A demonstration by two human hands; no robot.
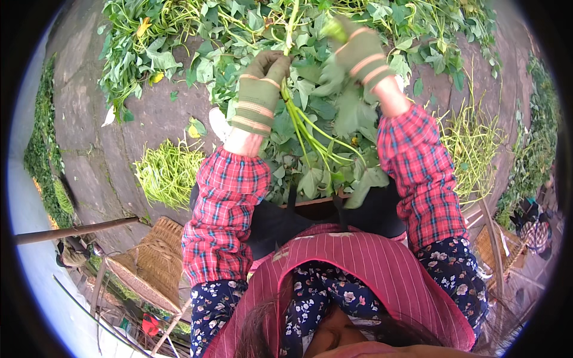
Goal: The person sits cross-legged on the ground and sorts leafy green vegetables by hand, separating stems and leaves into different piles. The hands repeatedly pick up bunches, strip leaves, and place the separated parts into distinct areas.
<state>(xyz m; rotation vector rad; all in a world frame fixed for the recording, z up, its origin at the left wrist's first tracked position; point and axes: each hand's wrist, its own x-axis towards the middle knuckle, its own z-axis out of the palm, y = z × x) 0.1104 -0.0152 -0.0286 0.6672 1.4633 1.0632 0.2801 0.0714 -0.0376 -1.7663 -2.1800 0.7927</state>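
Observation:
My left hand [259,96], in a green striped knit glove, pinches a thick pale-green leafy vine [291,29], which looks like sweet potato. Several long leaf stalks [304,129] fan out below the fingers, with leaves at their ends. To the right, my right hand [365,56] wears a matching glove and is blurred. Bright green stalks [335,30] show at its fingers, and blurred leaves [353,112] hang beneath it. A large heap of leafy vines [215,53] spreads under and beyond both hands, and leaves lie close to my lap.
A pile of stripped green stalks [170,172] lies on the paved ground [103,156] at left. Looser thin stalks [472,150] are heaped at right. Beside me stands a woven basket [150,264] near a wooden pole [76,230]; another basket [499,248] is at right.

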